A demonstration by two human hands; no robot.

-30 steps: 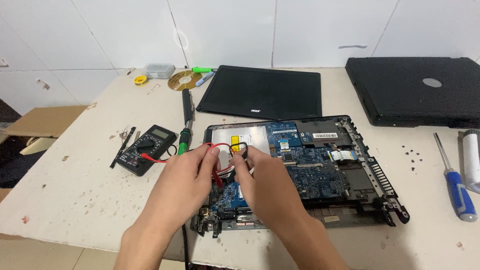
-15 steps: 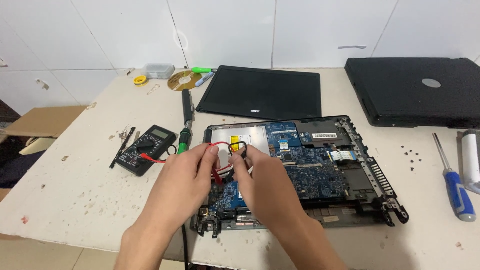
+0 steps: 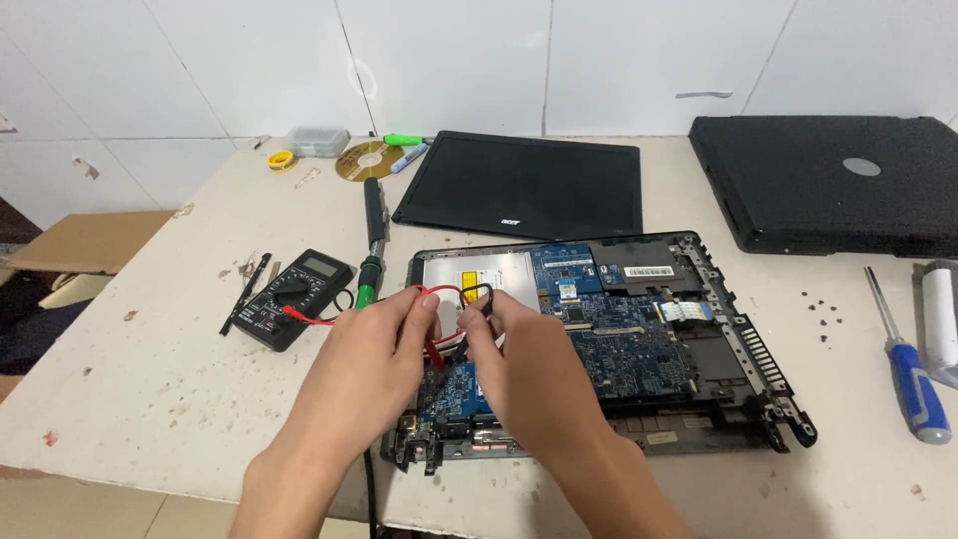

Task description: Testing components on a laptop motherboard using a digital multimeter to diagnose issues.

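White tiled walls back a pale, scuffed counter (image 3: 150,399), and the opened laptop base (image 3: 599,339) lying on it serves as the landmark; its bottom cover is off, so the blue motherboard (image 3: 629,349) and the silver optical drive (image 3: 484,279) lie bare and reachable. Nearest the camera, over the base's front-left part, the left hand (image 3: 369,354) has its fingers pinched shut on a red test probe (image 3: 431,339), tip pointed down at the board; just beside it the right hand (image 3: 519,364) pinches a black test probe (image 3: 477,304) the same way; holding both like pens probably lets the tips sit on small contacts, though the exact points they touch are hidden by the fingers. Red lead wire runs left from the base to a black digital multimeter (image 3: 294,297), set close enough that its screen faces the person; a thin dark tool (image 3: 245,291) lies just left of the meter. Right of the base lie a blue-handled screwdriver (image 3: 913,379) and a few loose screws (image 3: 823,314). Behind the base's left corner a soldering iron with a green collar (image 3: 371,245) rests; directly behind the base lies a detached black screen panel (image 3: 524,185); behind and to the right sits a closed black laptop (image 3: 828,185). Farthest back-left are a disc (image 3: 367,160), a green marker (image 3: 404,140) and a small clear box (image 3: 317,141).
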